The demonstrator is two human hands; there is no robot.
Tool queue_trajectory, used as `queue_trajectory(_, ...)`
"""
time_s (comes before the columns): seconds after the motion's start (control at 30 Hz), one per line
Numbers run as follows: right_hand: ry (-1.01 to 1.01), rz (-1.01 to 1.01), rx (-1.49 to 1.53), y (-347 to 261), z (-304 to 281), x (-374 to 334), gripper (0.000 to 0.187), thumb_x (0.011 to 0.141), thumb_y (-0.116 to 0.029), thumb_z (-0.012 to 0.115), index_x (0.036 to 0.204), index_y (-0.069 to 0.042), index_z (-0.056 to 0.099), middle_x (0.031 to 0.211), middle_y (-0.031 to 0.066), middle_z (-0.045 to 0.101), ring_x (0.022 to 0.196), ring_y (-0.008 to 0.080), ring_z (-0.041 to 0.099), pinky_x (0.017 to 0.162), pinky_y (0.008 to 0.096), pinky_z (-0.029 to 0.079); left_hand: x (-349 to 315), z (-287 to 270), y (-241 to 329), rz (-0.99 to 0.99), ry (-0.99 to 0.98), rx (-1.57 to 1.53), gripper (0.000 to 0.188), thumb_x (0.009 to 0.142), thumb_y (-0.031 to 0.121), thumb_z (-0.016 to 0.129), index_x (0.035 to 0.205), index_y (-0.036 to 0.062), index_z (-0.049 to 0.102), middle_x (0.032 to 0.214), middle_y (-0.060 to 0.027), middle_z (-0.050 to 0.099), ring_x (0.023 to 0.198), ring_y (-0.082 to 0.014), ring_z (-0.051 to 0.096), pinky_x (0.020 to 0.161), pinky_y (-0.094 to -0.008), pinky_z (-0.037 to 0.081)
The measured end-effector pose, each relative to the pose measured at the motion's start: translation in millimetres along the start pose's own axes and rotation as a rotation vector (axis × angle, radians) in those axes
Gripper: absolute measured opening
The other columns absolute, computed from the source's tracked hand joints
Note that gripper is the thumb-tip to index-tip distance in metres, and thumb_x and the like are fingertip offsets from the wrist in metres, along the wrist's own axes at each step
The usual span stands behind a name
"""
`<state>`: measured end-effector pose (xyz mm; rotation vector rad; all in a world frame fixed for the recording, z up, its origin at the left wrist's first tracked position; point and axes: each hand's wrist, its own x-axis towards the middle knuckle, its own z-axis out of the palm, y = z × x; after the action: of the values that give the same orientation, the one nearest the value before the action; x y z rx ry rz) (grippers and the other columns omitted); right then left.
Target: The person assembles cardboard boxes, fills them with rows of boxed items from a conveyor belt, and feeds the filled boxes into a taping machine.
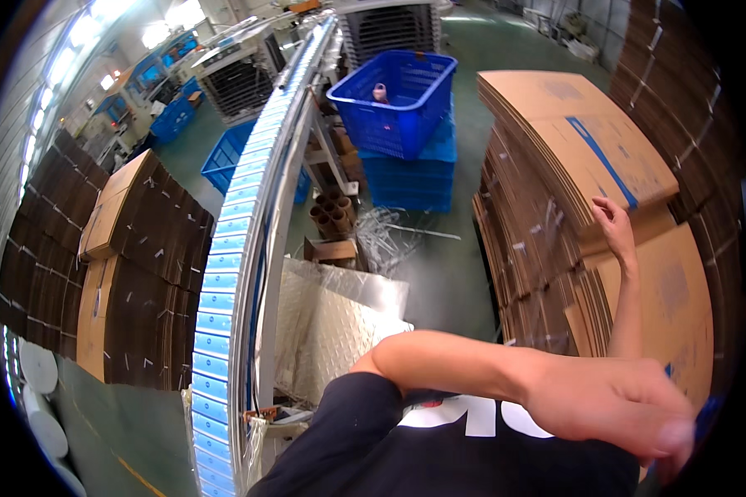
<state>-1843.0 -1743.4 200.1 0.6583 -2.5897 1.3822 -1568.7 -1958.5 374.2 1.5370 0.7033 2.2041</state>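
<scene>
My right hand (614, 225) is raised over the edge of a stack of flat cardboard cartons (547, 124). Its fingers are loosely bent and apart, with nothing visible in them, near a blue strip (603, 161) on the top carton. My left arm crosses in front of my chest, and my left hand (617, 406) is at the lower right. Its fingers curl downward, partly hidden and a little blurred; what they may hold cannot be made out. A lower pile of flat cartons (675, 282) stands close beside both hands.
A conveyor (224, 273) carrying a row of blue-and-white packs runs along my left. Ahead, a blue basket (398, 124) tops stacked blue crates (410, 178). Cardboard tubes (331, 217), plastic scraps (389, 240) and quilted sheeting (327, 323) lie between. More carton stacks (145, 273) stand beyond the conveyor.
</scene>
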Motion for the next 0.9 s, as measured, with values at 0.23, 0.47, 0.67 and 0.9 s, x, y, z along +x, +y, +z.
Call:
queue_trajectory(0.23, -0.137, -0.064, -0.592, 97, 68, 183, 0.056, 0.074, -0.037, 0.065, 0.117, -0.001, 0.054, 0.114, 0.0214, 0.056, 0.109, 0.0341, 0.052, 0.095, 0.0396, 0.039, -95, -123, 29, -0.188, 0.361, 0.191, 0.045, 0.095, 0.034, 0.043, 0.124, -0.0004, 0.05, 0.125, -0.0126, 0.053, 0.119, -0.0205, 0.047, 0.101, -0.0358, 0.035)
queue_trajectory(0.47, -0.156, -0.036, -0.914, 106, 145, 291, 0.067, 0.06, -0.03, 0.078, 0.12, -0.02, 0.048, 0.121, 0.0097, 0.045, 0.118, 0.0301, 0.039, 0.096, 0.0494, 0.036, -234, -187, 42, -0.131, 1.459, 0.472, 0.044, 0.094, 0.031, 0.043, 0.123, -0.0006, 0.048, 0.125, -0.0165, 0.052, 0.116, -0.0261, 0.051, 0.098, -0.0381, 0.039)
queue_trajectory(0.67, -0.148, -0.115, -0.841, 99, 149, 310, 0.059, 0.058, -0.023, 0.076, 0.109, -0.013, 0.048, 0.112, 0.0102, 0.047, 0.112, 0.0288, 0.041, 0.091, 0.0494, 0.038, -284, -230, 33, -0.061, 1.76, 0.335, 0.042, 0.093, 0.03, 0.046, 0.124, 0.0022, 0.048, 0.124, -0.0136, 0.053, 0.114, -0.0237, 0.052, 0.096, -0.0368, 0.041)
queue_trajectory(0.9, -0.327, -0.327, -0.941, 81, 129, 247, 0.042, 0.059, -0.013, 0.069, 0.094, -0.006, 0.048, 0.099, 0.0135, 0.05, 0.1, 0.0318, 0.046, 0.081, 0.0463, 0.042, -274, -296, 14, -0.232, 1.669, 0.36, 0.036, 0.093, 0.027, 0.048, 0.122, 0.0071, 0.049, 0.122, -0.0094, 0.055, 0.113, -0.0209, 0.052, 0.094, -0.0352, 0.042)
